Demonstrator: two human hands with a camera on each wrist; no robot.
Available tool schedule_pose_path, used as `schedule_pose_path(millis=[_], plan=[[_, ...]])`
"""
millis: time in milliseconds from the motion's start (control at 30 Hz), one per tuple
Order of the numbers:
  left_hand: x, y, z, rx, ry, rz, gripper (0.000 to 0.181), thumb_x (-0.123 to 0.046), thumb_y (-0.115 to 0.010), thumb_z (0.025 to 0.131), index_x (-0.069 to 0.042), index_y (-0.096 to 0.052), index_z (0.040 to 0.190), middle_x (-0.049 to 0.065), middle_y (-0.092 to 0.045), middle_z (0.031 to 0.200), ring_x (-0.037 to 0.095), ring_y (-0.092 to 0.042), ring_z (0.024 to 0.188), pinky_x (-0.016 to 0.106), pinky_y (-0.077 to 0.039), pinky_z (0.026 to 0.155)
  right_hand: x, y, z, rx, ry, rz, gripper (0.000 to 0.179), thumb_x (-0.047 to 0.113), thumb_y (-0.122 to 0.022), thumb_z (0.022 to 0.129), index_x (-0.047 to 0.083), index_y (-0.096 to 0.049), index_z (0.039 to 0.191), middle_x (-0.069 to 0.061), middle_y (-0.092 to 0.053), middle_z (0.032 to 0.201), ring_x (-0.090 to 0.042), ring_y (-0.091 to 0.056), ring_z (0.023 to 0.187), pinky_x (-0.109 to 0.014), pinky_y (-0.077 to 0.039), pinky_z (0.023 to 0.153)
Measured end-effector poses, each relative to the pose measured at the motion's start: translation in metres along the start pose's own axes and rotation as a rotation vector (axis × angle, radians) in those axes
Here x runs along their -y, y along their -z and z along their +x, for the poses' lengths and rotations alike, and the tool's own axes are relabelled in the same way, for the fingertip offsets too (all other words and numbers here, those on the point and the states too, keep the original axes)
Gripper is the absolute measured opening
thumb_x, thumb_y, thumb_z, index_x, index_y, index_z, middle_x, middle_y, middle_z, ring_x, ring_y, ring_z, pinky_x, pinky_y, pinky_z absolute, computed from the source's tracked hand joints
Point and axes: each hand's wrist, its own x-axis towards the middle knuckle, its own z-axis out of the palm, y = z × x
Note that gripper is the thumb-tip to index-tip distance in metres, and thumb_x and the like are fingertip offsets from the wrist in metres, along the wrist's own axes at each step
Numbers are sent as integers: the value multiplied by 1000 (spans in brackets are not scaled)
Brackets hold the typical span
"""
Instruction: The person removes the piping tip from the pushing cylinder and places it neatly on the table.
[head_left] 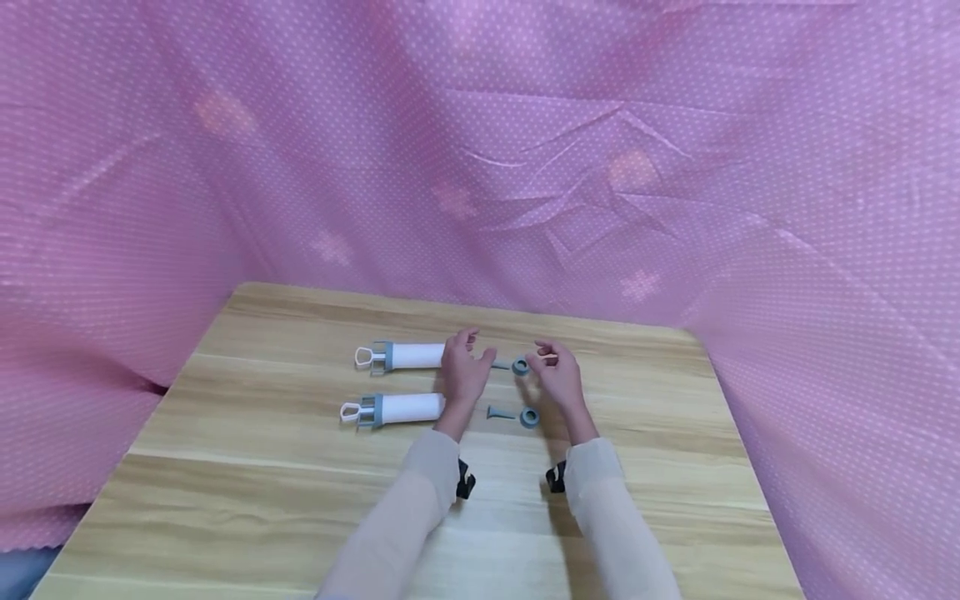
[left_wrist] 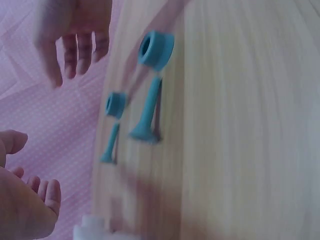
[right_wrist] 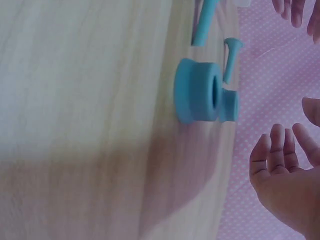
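Observation:
My left hand hovers by the right end of the far white tube, its fingers loosely bent around nothing. My right hand hangs over the table just right of the far blue ring cap, also holding nothing. Between the hands lies the far blue flared nozzle, partly covered by the left thumb. Closer to me, a second blue nozzle lies in line with a second ring cap. The near white tube lies left of my left wrist; both tubes have blue collars and white loop handles.
The wooden table has its far edge a short way behind the parts. Pink dotted cloth hangs behind it and along both sides. Black wrist mounts sit at the cuffs of both sleeves.

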Motion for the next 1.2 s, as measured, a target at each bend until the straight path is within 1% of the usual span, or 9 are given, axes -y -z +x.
schedule_pose_path(millis=[67, 167, 300, 467, 733, 867, 1000, 1100, 1200], plan=[[-3, 8, 0, -6, -20, -9, 40, -13, -80, 85, -3, -68, 122, 22, -64, 118, 35, -60, 105, 46, -49, 92, 3, 2, -1, 7, 6, -12, 40, 13, -71, 95, -4, -62, 130, -17, -61, 114, -28, -61, 100, -28, -51, 78], [-5, 20, 1, -18, -45, 7, 39, -15, -81, 85, -3, -69, 120, 20, -65, 116, 36, -60, 104, 47, -48, 92, 7, 4, -4, 30, 23, -26, 40, 14, -69, 96, -4, -61, 131, -19, -62, 118, -31, -62, 104, -35, -53, 84], [-7, 34, 2, -12, -79, 45, 42, -21, -81, 86, -3, -68, 123, 16, -65, 117, 35, -59, 107, 46, -47, 94, 13, 7, -8, 47, 61, -22, 41, 15, -69, 97, -4, -59, 132, -23, -61, 125, -34, -62, 109, -45, -53, 93], [-10, 49, 1, 18, -116, 108, 46, -28, -79, 89, -8, -66, 128, 11, -63, 125, 32, -56, 116, 46, -44, 99, 20, 11, -13, 48, 108, -43, 40, 17, -69, 97, -1, -60, 132, -25, -59, 131, -35, -60, 113, -49, -52, 96], [-14, 68, 2, -13, -209, 198, 45, -28, -79, 89, -9, -67, 128, 14, -63, 131, 34, -54, 121, 50, -43, 101, 30, 15, -21, 51, 212, -122, 44, 27, -68, 99, 3, -60, 134, -20, -59, 133, -38, -57, 120, -55, -48, 99], [-15, 75, 3, -5, -247, 249, 48, -30, -77, 91, -9, -65, 132, 15, -61, 136, 35, -52, 125, 51, -43, 103, 35, 15, -22, 47, 259, -196, 45, 30, -66, 100, 4, -60, 135, -20, -59, 133, -40, -57, 120, -59, -49, 97], [-15, 83, 1, 18, -285, 305, 48, -29, -76, 92, -11, -64, 135, 12, -60, 140, 34, -50, 130, 52, -42, 106, 38, 14, -25, 53, 307, -274, 45, 30, -63, 102, 3, -59, 137, -20, -57, 138, -39, -55, 124, -57, -47, 101], [-13, 90, -1, 16, -355, 371, 47, -30, -75, 92, -12, -65, 134, 10, -61, 138, 32, -51, 130, 50, -42, 107, 40, 12, -30, 59, 351, -371, 47, 33, -60, 103, 2, -57, 139, -19, -54, 142, -37, -51, 130, -55, -43, 106], [-11, 98, -2, 3, -434, 443, 47, -31, -75, 92, -11, -65, 133, 12, -62, 137, 33, -52, 130, 50, -40, 109, 42, 10, -35, 39, 429, -491, 47, 33, -62, 102, 3, -58, 138, -19, -54, 143, -37, -49, 133, -55, -40, 109]])
